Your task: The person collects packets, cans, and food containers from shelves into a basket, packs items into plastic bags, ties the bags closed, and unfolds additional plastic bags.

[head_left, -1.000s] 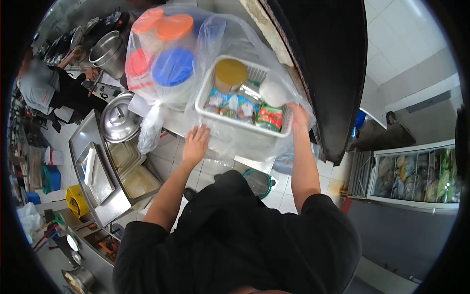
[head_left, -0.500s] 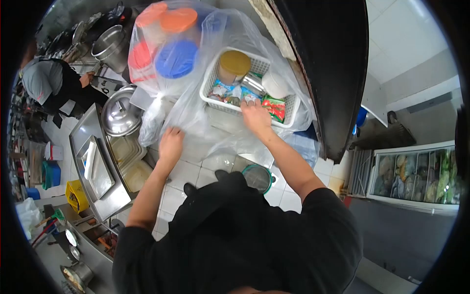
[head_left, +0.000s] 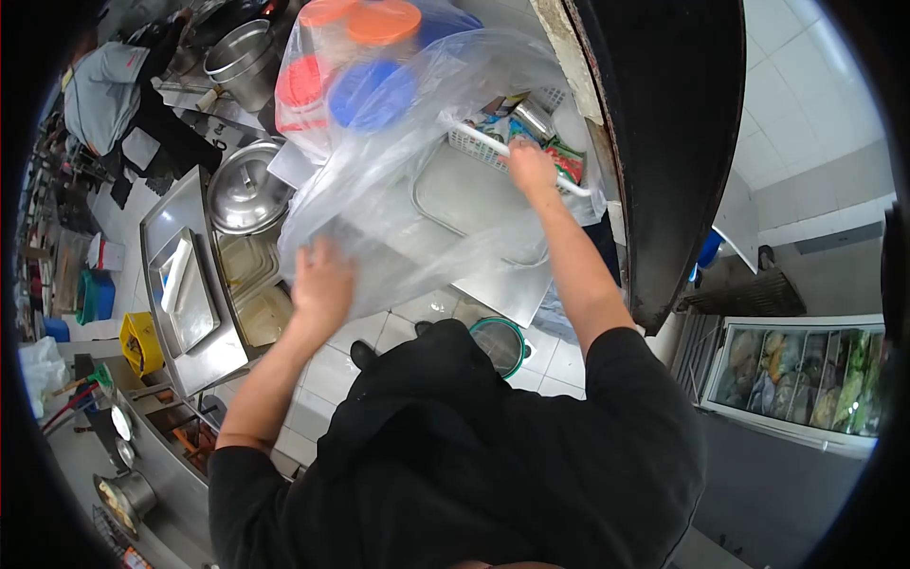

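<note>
My right hand [head_left: 531, 169] is closed over the near rim of a white plastic basket [head_left: 479, 144]. The basket looks tilted and holds a metal can [head_left: 534, 120] and colourful packets [head_left: 566, 159]; plastic covers part of it. My left hand [head_left: 322, 284], slightly blurred, is closed at the edge of a clear plastic sheet [head_left: 365, 242] that stretches towards the basket. Under the sheet, on the near side of the basket, lies a shallow metal tray [head_left: 460, 194].
Tubs with a blue lid [head_left: 372, 95] and an orange lid [head_left: 383, 22] stand bagged behind. At left are a steel lid [head_left: 248, 185] and a steel table [head_left: 204, 356]. A co-worker [head_left: 104, 95] bends at far left. A dark panel [head_left: 664, 142] rises at right; a green-rimmed container [head_left: 498, 346] sits below.
My right hand has shifted up and right with the basket, exposing the tray beneath. My left hand has moved slightly left, and the plastic is spread wider with it.
</note>
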